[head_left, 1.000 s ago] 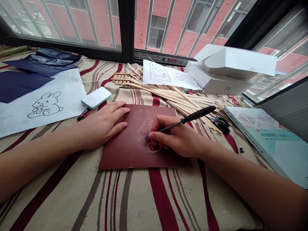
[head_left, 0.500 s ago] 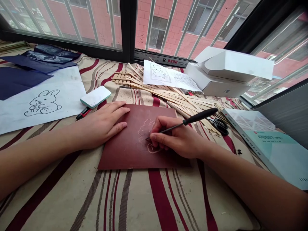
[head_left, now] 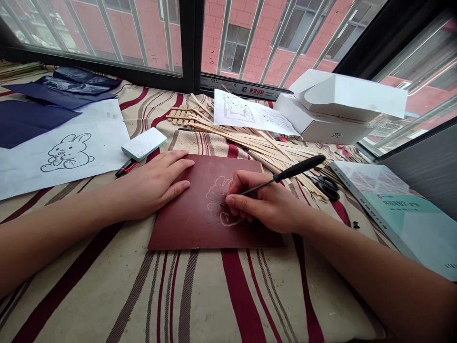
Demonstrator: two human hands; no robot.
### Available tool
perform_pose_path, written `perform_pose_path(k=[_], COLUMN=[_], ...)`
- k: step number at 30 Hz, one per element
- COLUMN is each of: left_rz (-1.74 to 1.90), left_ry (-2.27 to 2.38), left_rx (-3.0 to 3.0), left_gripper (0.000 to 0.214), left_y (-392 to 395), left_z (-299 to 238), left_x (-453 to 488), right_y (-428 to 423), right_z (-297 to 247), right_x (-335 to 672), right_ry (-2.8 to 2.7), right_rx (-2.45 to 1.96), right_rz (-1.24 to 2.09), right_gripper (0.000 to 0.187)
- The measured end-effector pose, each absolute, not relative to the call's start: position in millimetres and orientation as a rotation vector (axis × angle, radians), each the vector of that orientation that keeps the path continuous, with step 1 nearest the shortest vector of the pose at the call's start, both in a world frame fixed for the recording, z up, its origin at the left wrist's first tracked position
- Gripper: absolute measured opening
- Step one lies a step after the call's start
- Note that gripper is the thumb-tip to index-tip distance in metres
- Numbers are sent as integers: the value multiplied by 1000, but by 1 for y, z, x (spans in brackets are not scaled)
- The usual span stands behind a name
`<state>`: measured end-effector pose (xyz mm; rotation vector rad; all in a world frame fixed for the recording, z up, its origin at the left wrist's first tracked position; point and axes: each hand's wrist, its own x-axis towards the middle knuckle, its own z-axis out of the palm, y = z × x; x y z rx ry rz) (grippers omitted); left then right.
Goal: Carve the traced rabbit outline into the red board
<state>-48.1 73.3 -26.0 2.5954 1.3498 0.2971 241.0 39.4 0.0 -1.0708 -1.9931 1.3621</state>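
A reddish-brown board (head_left: 182,224) lies flat on the striped cloth, with a pale rabbit outline (head_left: 220,180) scratched into its surface. My right hand (head_left: 257,197) grips a thin carving tool (head_left: 300,167) with a black handle and a dark metal shaft. Its tip touches the board inside the rabbit's outline, and my fingers hide part of the drawing. Flat on the board's upper left edge rests my left hand (head_left: 160,183), fingers stretched and holding nothing. Beside that hand are a white and green eraser-like block (head_left: 144,143) and a black and red pen (head_left: 126,167).
A paper with a rabbit drawing (head_left: 103,171) and dark blue sheets (head_left: 32,121) lie at left. Behind the board are wood strips (head_left: 250,138), a printed sheet (head_left: 246,114) and a white box (head_left: 335,131). Black scissors (head_left: 326,186) and a book (head_left: 403,214) lie at right.
The tool tip and my right hand have shifted very slightly up and right over the rabbit outline. The whole view has moved a little; my left hand stays on the board.
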Motion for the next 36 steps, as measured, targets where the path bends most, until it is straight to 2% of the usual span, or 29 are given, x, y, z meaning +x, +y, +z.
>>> perform_pose_path(k=[6,14,21,27,36], left_rz=[292,178,185,181,182], left_ry=[1352,1385,1382,1382,1386], left_rx=[2587,2542,2537,2540,2550], left_gripper=[93,83,90,87,90], left_y=[72,68,68,69,68], left_z=[-25,-11,-12,-13,-13], left_x=[-47,-38,-39,-41,-39], right_y=[38,39,41,40,41], right_z=[-2,2,2,2,2], right_x=[241,240,240,240,242], right_ry=[-1877,-1975,-1990,-2019,-2022], right_rx=[-1041,-1058,-1000,-994,-952], right_rz=[1481,1404,1432,1398,1437], right_gripper=[22,18,18,17,23])
